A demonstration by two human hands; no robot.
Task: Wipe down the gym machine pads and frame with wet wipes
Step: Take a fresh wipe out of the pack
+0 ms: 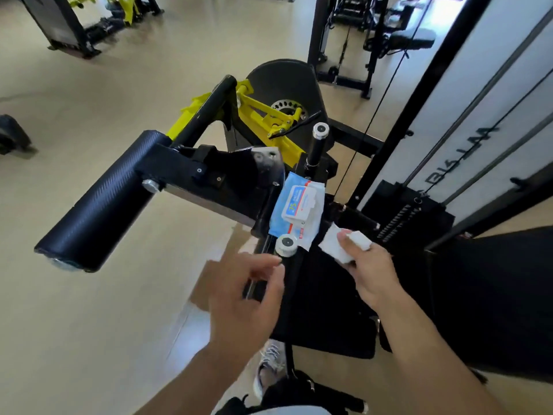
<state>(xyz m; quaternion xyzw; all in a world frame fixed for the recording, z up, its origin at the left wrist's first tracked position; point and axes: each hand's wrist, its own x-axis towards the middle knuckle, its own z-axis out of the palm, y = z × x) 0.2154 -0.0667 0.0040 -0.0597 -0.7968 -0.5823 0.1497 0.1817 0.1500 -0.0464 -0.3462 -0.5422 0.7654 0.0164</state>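
Note:
A black and yellow gym machine fills the middle of the view. Its black roller pad [98,202] sticks out to the left from the black frame [209,181]. A blue and white pack of wet wipes [296,206] lies on the frame between two chrome-capped handles [286,244]. My right hand [369,271] pinches a folded white wipe [338,242] just right of the pack, over the black seat pad [326,307]. My left hand [248,295] hovers below the nearer handle cap with fingers loosely curled, holding nothing.
The weight stack tower with cables and guide rods [478,115] stands at the right. Other machines [98,19] stand at the far left and a bench [410,40] at the back right. Beige floor [89,324] spreads to the left. My shoe [267,369] shows below.

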